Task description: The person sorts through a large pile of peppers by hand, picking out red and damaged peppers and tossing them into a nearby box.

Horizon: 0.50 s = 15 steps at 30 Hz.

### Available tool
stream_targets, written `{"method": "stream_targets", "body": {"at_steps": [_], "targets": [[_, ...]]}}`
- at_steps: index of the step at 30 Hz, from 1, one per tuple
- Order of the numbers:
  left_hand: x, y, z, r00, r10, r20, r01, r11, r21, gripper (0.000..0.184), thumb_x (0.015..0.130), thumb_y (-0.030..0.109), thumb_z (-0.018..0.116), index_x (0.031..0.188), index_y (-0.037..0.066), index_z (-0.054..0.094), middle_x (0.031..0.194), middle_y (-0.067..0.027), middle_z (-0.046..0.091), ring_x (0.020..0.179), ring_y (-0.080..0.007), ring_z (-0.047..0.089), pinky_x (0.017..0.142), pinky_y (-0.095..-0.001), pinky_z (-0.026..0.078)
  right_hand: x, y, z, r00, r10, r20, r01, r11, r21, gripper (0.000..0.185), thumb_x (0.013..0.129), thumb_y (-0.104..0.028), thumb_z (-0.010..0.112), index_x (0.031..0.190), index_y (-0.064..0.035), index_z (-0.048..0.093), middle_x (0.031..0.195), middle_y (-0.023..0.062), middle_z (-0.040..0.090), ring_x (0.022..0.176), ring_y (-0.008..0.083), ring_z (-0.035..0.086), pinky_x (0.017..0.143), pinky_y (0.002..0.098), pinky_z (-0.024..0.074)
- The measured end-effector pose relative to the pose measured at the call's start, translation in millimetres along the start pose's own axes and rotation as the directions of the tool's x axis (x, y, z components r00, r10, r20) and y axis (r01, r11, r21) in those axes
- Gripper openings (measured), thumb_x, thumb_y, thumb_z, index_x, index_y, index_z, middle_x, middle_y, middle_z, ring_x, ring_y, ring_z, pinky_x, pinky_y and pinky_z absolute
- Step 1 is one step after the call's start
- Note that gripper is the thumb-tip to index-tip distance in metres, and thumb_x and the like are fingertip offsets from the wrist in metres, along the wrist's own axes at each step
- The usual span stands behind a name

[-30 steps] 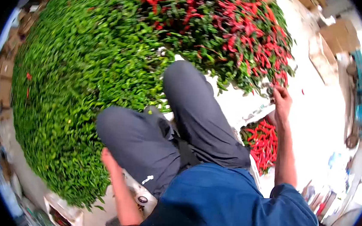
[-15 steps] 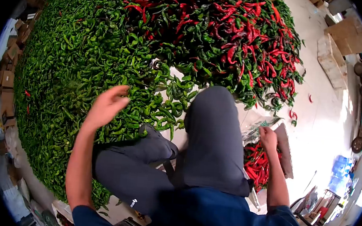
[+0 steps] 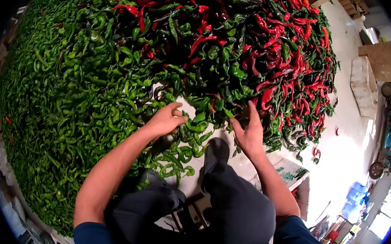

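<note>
A broad heap of green chili peppers fills the left side. Behind it lies a pile of mixed red and dark green chili peppers. My left hand is over the near edge of the green heap, fingers loosely bent and apart, with no pepper visible in it. At the near edge of the mixed pile, my right hand has its thumb and forefinger spread. A green pepper lies just beyond its thumb tip; whether they touch I cannot tell. Loose green peppers are scattered on the floor between my hands.
Beside my right knee stands a white box, partly behind my right arm, with a little red inside. My shoe is on the pale floor between the hands. A long white foam box and blue water bottles stand at right.
My right hand has moved from the white box forward and left to the mixed pile. My left hand has moved right. My right knee has shifted down and the view has turned slightly.
</note>
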<state>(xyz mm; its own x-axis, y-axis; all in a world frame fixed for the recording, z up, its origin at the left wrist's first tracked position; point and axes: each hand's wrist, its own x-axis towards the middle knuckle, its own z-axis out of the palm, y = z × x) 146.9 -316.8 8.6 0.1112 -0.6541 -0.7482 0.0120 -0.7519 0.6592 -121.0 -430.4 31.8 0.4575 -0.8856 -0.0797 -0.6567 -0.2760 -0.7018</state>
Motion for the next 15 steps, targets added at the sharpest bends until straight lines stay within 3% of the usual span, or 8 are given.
{"method": "stream_targets", "body": {"at_steps": [3, 4, 7, 9, 11, 14, 15], "targets": [[27.7, 25.2, 2.3, 0.984, 0.134, -0.116, -0.151, 0.977, -0.153, 0.060, 0.092, 0.016, 0.066, 0.144, 0.001, 0.041, 0.123, -0.0068, 0.060, 0.103, -0.0170, 0.060, 0.074, -0.0314, 0.056, 25.4, -9.1, 1.4, 0.989, -0.022, -0.145, 0.020, 1.000, -0.019, 0.067, 0.086, -0.018, 0.072, 0.142, 0.0010, 0.040, 0.121, 0.0232, 0.058, 0.107, 0.0379, 0.061, 0.090, 0.0426, 0.0505], [44.5, 25.9, 3.8, 0.925, 0.296, -0.239, -0.310, 0.951, -0.021, 0.047, 0.091, 0.013, 0.066, 0.134, 0.000, 0.052, 0.115, -0.0080, 0.065, 0.096, -0.0180, 0.063, 0.075, -0.0310, 0.054, 32.6, -16.1, 0.2, 0.985, -0.062, -0.161, 0.058, 0.998, -0.028, 0.065, 0.086, -0.015, 0.072, 0.141, 0.0012, 0.041, 0.121, 0.0234, 0.058, 0.106, 0.0377, 0.061, 0.088, 0.0421, 0.0512], [72.4, 49.7, -0.6, 0.661, 0.633, -0.403, -0.472, 0.768, 0.433, 0.035, 0.089, 0.009, 0.066, 0.122, -0.001, 0.061, 0.103, -0.0114, 0.069, 0.089, -0.0205, 0.066, 0.077, -0.0321, 0.053, 49.4, -18.1, 7.5, 0.959, -0.202, -0.198, 0.201, 0.979, -0.027, 0.057, 0.086, -0.007, 0.070, 0.136, 0.0023, 0.045, 0.118, 0.0237, 0.060, 0.102, 0.0372, 0.063, 0.084, 0.0408, 0.0533], [93.0, 64.1, -6.7, 0.543, 0.653, -0.528, -0.468, 0.757, 0.456, 0.032, 0.084, 0.009, 0.069, 0.114, -0.001, 0.064, 0.097, -0.0148, 0.071, 0.090, -0.0247, 0.069, 0.081, -0.0348, 0.053, 60.4, -27.4, 5.8, 0.940, -0.287, -0.185, 0.285, 0.958, -0.037, 0.055, 0.086, -0.006, 0.070, 0.134, 0.0027, 0.047, 0.115, 0.0235, 0.061, 0.102, 0.0370, 0.064, 0.082, 0.0406, 0.0537], [113.0, 69.5, -12.8, 0.658, 0.518, -0.546, -0.353, 0.853, 0.384, 0.034, 0.080, 0.013, 0.069, 0.111, -0.001, 0.064, 0.101, -0.0212, 0.067, 0.095, -0.0359, 0.065, 0.086, -0.0420, 0.051, 74.6, -40.2, 3.4, 0.911, -0.370, -0.179, 0.369, 0.929, -0.044, 0.052, 0.085, -0.005, 0.069, 0.133, 0.0017, 0.048, 0.114, 0.0231, 0.062, 0.102, 0.0383, 0.063, 0.085, 0.0422, 0.0525], [138.7, 63.5, -6.5, 0.657, 0.545, -0.521, -0.248, 0.809, 0.534, 0.044, 0.077, 0.024, 0.075, 0.112, 0.001, 0.064, 0.109, -0.0201, 0.065, 0.101, -0.0400, 0.061, 0.091, -0.0456, 0.050, 116.1, -73.3, -0.8, 0.840, -0.534, -0.099, 0.525, 0.845, -0.104, 0.055, 0.084, -0.001, 0.067, 0.135, -0.0004, 0.048, 0.119, 0.0223, 0.060, 0.108, 0.0391, 0.059, 0.093, 0.0441, 0.0482], [148.7, 60.2, -3.9, 0.625, 0.563, -0.541, -0.242, 0.799, 0.551, 0.042, 0.079, 0.023, 0.074, 0.112, 0.000, 0.063, 0.110, -0.0187, 0.064, 0.104, -0.0401, 0.060, 0.091, -0.0462, 0.049, 136.9, -86.8, 0.6, 0.774, -0.632, -0.043, 0.618, 0.768, -0.168, 0.060, 0.080, 0.000, 0.065, 0.137, -0.0014, 0.046, 0.122, 0.0211, 0.059, 0.112, 0.0369, 0.057, 0.096, 0.0429, 0.0461]]}}
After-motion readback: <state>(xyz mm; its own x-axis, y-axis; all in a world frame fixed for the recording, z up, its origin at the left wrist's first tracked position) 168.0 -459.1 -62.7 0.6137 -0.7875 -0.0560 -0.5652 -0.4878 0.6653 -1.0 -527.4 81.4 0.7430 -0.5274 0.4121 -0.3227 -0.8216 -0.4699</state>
